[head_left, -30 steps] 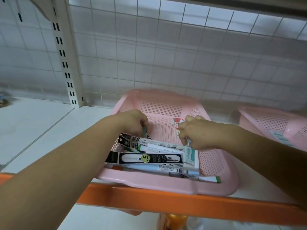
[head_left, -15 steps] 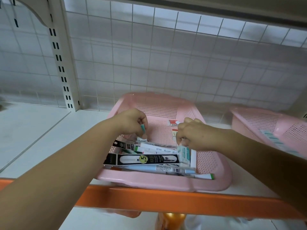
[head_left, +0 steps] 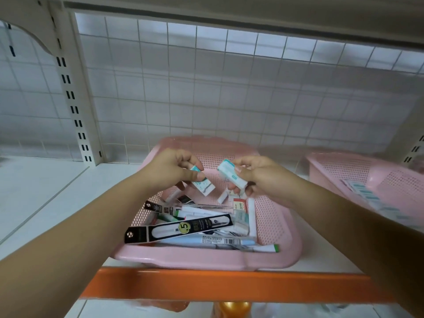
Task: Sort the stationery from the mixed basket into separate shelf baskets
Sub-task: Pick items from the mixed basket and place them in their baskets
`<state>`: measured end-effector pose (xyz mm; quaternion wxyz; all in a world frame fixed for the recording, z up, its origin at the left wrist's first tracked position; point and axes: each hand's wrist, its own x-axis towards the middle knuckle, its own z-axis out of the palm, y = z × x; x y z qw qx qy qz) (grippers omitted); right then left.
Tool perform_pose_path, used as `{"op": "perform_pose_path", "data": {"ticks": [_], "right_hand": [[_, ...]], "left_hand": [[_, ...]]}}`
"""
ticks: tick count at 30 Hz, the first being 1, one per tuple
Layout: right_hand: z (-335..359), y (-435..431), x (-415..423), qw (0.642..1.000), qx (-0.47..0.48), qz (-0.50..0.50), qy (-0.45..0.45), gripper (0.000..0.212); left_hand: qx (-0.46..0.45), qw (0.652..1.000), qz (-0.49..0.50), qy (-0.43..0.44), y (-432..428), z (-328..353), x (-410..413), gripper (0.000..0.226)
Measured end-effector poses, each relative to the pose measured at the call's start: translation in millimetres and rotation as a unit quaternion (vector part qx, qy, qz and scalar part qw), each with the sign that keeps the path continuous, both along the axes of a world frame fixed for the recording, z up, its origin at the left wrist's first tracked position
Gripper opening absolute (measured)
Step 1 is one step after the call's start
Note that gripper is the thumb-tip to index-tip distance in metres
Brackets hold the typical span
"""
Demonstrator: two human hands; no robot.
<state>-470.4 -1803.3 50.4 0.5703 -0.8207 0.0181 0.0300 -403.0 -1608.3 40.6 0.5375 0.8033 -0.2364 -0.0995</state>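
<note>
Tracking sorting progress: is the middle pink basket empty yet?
Not empty. The pink basket holds a black pen box, a green-capped marker and other packets, piled toward its near end.

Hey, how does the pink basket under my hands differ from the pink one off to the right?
The middle basket holds a jumble: a black pen pack, markers. The right basket shows only a row of teal-and-white pieces. The left hand and right hand each hold an eraser above the middle basket; the right forearm partly hides the right basket. Both are pink perforated plastic on one white shelf.
</note>
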Motion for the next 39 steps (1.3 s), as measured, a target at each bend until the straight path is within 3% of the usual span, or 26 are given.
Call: {"op": "perform_pose_path", "data": {"ticks": [3, 6, 22, 28, 30, 33, 39], "right_hand": [[2, -5, 0, 0.999, 0.035, -0.020, -0.018, 0.025], [10, -16, -1, 0.998, 0.031, -0.038, -0.038, 0.019], [39, -113, -32, 0.983, 0.043, -0.046, -0.170, 0.042], [46, -164, -48, 0.967, 0.195, -0.092, -0.134, 0.037], [46, -187, -55, 0.963, 0.208, -0.083, -0.149, 0.024], [46, -224, -68, 0.974, 0.146, -0.093, -0.147, 0.018], [38, -286, -94, 0.990, -0.042, -0.108, -0.082, 0.045]], "left_hand": [[-0.042, 0.999, 0.013, 0.006, -5, 9, -4, 0.015], [-0.070, 0.997, 0.019, 0.019, -12, 21, -9, 0.014], [-0.051, 0.997, 0.005, 0.049, -111, 50, -44, 0.014], [-0.070, 0.997, 0.019, 0.030, -176, 64, -52, 0.010], [-0.078, 0.996, 0.020, 0.032, -200, 64, -56, 0.009], [-0.097, 0.994, 0.020, 0.042, -238, 62, -62, 0.009], [-0.123, 0.989, 0.023, 0.083, -306, 46, -71, 0.019]]}}
